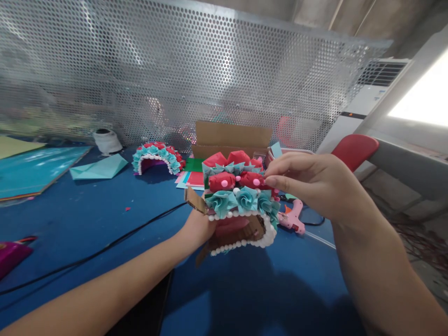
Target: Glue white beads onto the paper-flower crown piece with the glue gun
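Note:
My left hand [201,224] holds up a cardboard arch [238,200] decorated with red and teal paper flowers and rows of white pearl beads; its fingers are tucked under the arch and mostly hidden. My right hand [308,179] is pinched with fingertips pressed onto the red flowers at the arch's upper right, beside a pink bead. Whether something small sits between those fingertips cannot be seen.
A second flower arch [157,156] stands on the blue table [87,219]. A pink glue gun [293,218] lies right of my arch, its black cable [105,249] crossing the table. Cardboard box [231,137], coloured paper sheets [194,177], teal folded paper [100,168], perforated metal screen [175,70], red chair [353,149].

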A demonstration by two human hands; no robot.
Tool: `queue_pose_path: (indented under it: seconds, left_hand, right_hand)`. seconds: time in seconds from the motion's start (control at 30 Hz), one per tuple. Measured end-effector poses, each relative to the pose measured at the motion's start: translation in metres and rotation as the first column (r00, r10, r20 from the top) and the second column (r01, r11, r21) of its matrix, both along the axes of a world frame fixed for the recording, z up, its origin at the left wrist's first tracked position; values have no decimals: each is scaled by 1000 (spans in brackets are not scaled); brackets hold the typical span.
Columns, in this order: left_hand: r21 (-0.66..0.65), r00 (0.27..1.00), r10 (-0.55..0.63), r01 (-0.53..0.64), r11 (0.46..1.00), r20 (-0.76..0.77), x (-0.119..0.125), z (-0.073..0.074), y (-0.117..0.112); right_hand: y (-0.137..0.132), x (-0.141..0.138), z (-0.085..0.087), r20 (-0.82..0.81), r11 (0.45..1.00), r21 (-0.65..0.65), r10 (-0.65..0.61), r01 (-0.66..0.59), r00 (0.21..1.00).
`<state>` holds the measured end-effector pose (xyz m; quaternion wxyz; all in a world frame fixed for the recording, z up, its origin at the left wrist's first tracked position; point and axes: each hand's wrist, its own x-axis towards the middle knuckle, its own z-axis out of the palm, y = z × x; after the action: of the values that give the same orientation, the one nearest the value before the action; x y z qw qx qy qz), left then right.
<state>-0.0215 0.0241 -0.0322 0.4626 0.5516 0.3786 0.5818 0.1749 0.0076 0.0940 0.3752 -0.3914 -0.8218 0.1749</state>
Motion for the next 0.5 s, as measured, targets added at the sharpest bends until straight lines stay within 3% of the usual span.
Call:
queue_pose_path:
  seconds: [0.2,0.5]
  left_hand:
    - [-32,1000,-14,15,999,21,0,-4,1]
    - [-113,994,-38,49,992,99,1,4,-4]
  right_hand:
    - [-3,-2,4,11,1000,2,-17,17,1000]
    - [-3,2,3,-46,995,63,-72,75,996]
